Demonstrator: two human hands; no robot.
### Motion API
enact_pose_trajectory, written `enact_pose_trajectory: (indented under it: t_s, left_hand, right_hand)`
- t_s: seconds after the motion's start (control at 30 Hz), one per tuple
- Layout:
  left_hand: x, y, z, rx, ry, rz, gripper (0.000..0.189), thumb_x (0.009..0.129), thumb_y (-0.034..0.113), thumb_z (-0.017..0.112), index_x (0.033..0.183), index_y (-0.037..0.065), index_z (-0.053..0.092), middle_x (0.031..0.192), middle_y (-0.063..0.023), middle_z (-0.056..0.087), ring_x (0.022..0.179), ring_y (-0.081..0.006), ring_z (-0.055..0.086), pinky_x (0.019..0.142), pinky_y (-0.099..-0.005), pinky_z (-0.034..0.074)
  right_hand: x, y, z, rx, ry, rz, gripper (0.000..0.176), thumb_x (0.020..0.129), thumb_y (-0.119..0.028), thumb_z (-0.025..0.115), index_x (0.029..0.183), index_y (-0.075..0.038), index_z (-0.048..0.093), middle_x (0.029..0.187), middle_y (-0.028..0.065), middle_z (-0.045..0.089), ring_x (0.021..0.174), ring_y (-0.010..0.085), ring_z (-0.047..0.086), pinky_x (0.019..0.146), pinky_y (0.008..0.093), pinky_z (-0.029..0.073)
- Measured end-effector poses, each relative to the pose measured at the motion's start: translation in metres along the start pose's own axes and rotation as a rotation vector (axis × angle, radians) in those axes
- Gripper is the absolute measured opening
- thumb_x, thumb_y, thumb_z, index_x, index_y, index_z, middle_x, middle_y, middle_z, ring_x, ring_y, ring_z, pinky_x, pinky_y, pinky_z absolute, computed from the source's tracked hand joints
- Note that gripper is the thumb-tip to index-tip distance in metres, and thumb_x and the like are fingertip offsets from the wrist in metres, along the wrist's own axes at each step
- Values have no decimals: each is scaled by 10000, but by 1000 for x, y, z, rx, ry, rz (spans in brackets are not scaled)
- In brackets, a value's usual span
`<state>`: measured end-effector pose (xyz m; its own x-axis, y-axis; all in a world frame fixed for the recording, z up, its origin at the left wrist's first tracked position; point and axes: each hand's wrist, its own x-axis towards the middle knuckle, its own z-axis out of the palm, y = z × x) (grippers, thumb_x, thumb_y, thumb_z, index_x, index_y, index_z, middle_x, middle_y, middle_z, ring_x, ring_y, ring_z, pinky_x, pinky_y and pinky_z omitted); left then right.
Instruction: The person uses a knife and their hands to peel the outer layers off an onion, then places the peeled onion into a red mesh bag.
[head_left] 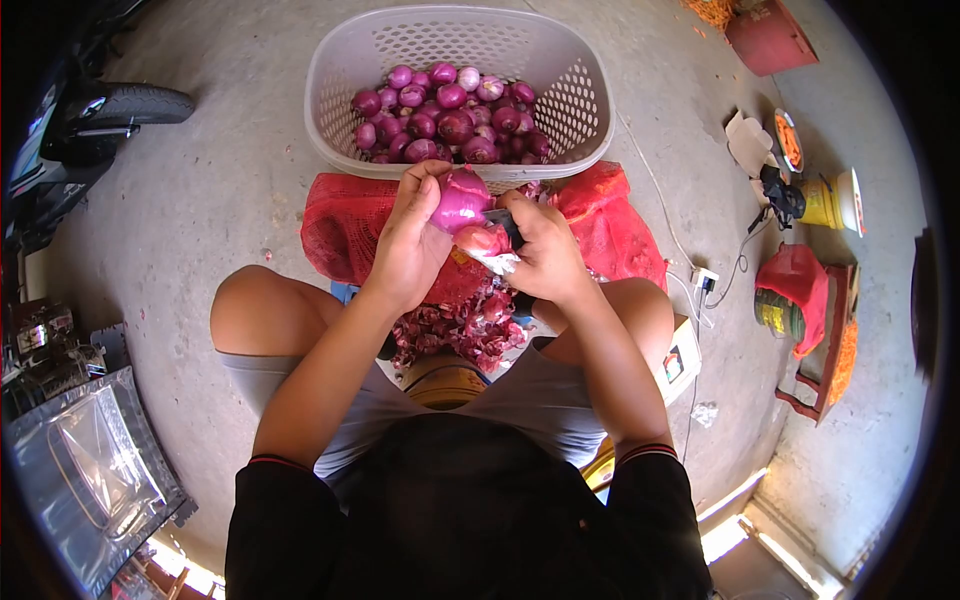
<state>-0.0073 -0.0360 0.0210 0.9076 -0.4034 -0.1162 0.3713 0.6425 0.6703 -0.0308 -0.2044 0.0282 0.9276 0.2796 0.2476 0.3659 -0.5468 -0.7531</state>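
the left hand [410, 240] grips a purple onion [458, 203] on the near side of the basket [340, 60] of peeled onions. the right hand [548, 255] is clenched on a knife [503, 222] touching the onion, above a red mesh sack [340, 225] and peelings [465, 330].
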Motion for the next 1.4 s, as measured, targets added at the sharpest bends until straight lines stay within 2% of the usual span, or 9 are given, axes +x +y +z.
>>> enact_pose_trajectory:
  t_s: [0.27, 0.47, 0.67, 0.77, 0.87, 0.97, 1.17, 1.27, 1.4]
  left_hand:
    - [2, -6, -8, -13, 11, 19, 358, 990, 394, 329, 1139, 94, 453, 1119, -70, 542, 1066, -185, 517, 951, -371, 392]
    - [1, -3, -3, -72, 15, 15, 354, 991, 394, 326, 1135, 96, 451, 1112, -74, 546, 1056, -188, 524, 950, -372, 395]
    - [0, -8, -6, -79, 32, 45, 372, 992, 411, 313, 1149, 102, 449, 1121, -76, 546, 1056, -199, 528, 940, -381, 405]
    - [2, -12, -6, -78, 102, 64, 385, 989, 425, 310, 1159, 106, 442, 1117, -76, 549, 1059, -203, 527, 936, -386, 408]
    - [2, -9, -9, -60, 70, 47, 390, 986, 435, 316, 1166, 110, 435, 1123, -75, 547, 1065, -203, 525, 942, -389, 405]
    - [2, -9, -6, -78, 86, 58, 385, 985, 432, 321, 1170, 112, 431, 1128, -73, 544, 1067, -202, 523, 944, -392, 405]
    - [2, -9, -4, -94, 75, 78, 372, 988, 422, 321, 1176, 122, 435, 1131, -65, 542, 1070, -194, 521, 962, -390, 389]
    - [1, -9, -4, -106, 65, 67, 357, 990, 411, 330, 1174, 126, 442, 1137, -57, 542, 1070, -187, 519, 966, -385, 382]
    - [1, -9, -2, -143, 86, 60, 245, 988, 334, 398, 1109, 122, 396, 1127, -61, 511, 1065, -173, 502, 973, -370, 374]
  right_hand:
    - [-1, -3, 10, -157, -14, 3, 333, 696, -177, 659, 935, -13, 496, 745, 176, 575, 696, 391, 590, 610, 466, 468]
    - [-2, -5, 6, -108, 44, 37, 351, 711, -202, 662, 954, -17, 490, 715, 195, 566, 682, 388, 594, 600, 460, 470]
    - [2, -10, 11, -227, 123, -1, 369, 693, -189, 674, 955, -12, 484, 738, 181, 570, 667, 377, 589, 596, 446, 478]
    - [1, -10, 14, -303, 80, -61, 373, 684, -191, 680, 949, -17, 485, 753, 159, 565, 673, 354, 593, 600, 433, 485]
    - [0, -9, 18, -336, 64, -47, 381, 677, -205, 689, 943, -23, 486, 771, 143, 555, 681, 333, 596, 604, 418, 488]
    - [3, -16, 14, -310, 152, -23, 401, 666, -211, 699, 946, -20, 484, 793, 151, 552, 691, 338, 592, 613, 420, 486]
    - [6, -15, 13, -320, 161, -32, 418, 639, -192, 707, 946, -17, 485, 822, 162, 548, 706, 355, 581, 630, 435, 484]
    - [7, -16, 12, -308, 146, -38, 396, 623, -162, 703, 926, -18, 493, 806, 157, 547, 700, 351, 581, 620, 433, 485]
    - [5, -10, 16, -345, 137, -46, 355, 607, -128, 691, 892, -26, 506, 777, 147, 540, 695, 335, 585, 611, 421, 488]
